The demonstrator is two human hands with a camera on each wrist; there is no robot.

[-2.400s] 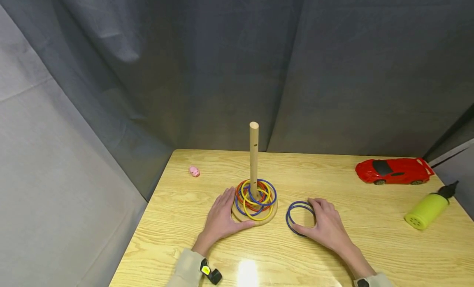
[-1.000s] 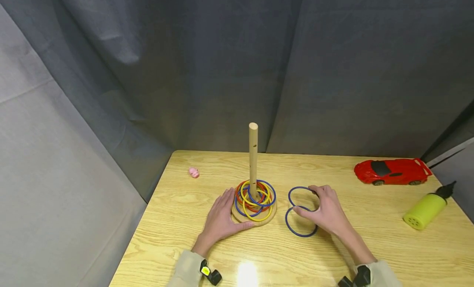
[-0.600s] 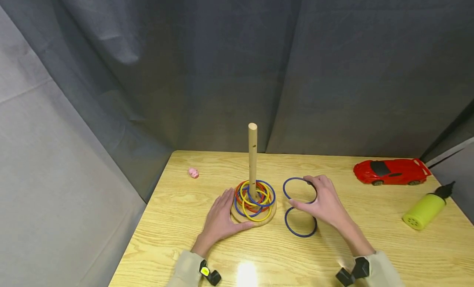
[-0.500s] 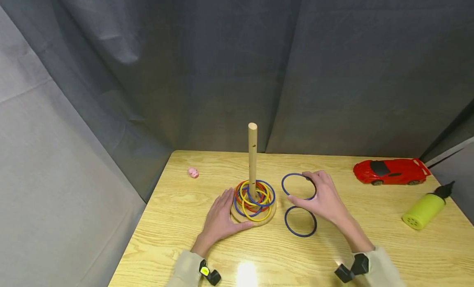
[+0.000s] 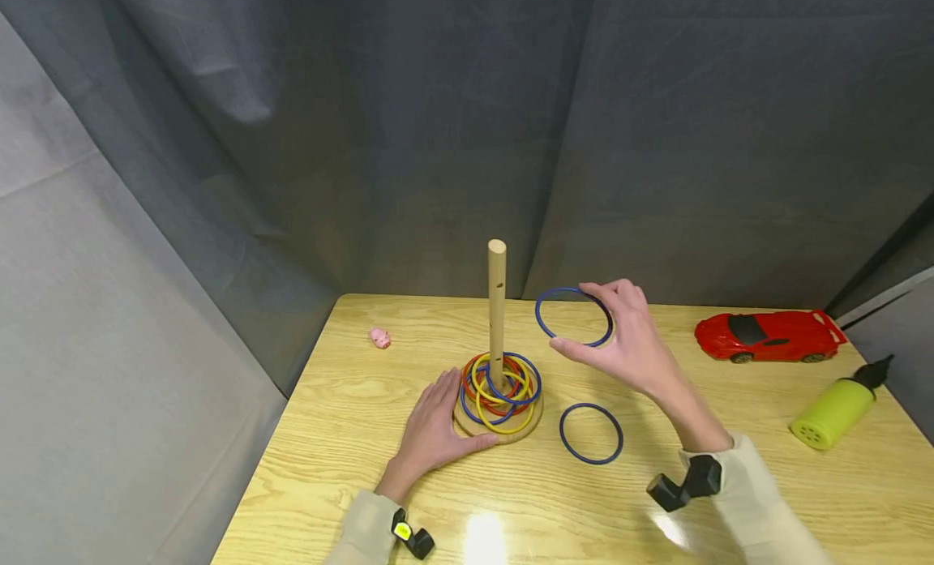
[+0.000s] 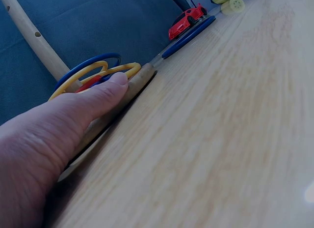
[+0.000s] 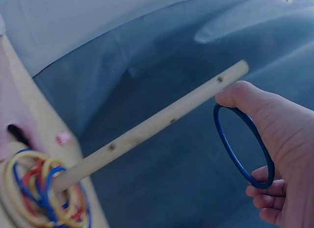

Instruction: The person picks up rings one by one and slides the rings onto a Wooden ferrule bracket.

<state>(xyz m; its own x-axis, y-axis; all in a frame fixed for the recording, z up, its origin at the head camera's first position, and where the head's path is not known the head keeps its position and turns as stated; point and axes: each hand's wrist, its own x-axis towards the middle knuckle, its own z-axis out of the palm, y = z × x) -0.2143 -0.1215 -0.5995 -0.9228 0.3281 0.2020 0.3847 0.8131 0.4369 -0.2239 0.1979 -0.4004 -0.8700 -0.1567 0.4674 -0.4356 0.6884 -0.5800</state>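
Note:
A ring toss stand has an upright wooden peg and a round base. Several red, yellow and blue rings lie loosely round the peg's foot. My left hand holds the base's near-left edge, fingers along its left side and thumb across the front; in the left wrist view the thumb rests on the rim. Right of the peg, my right hand pinches a blue ring between thumb and fingers, raised above the table. A second blue ring lies flat on the wood below it.
On the wooden table, a small pink pig figure sits at the back left. A red toy car stands at the back right, with a yellow-green bottle-shaped object in front of it. A dark curtain hangs behind.
My right hand has slid one blue ring off the other, lifted it, and carried it up and slightly left. The second blue ring stays on the table. My left hand keeps its place.

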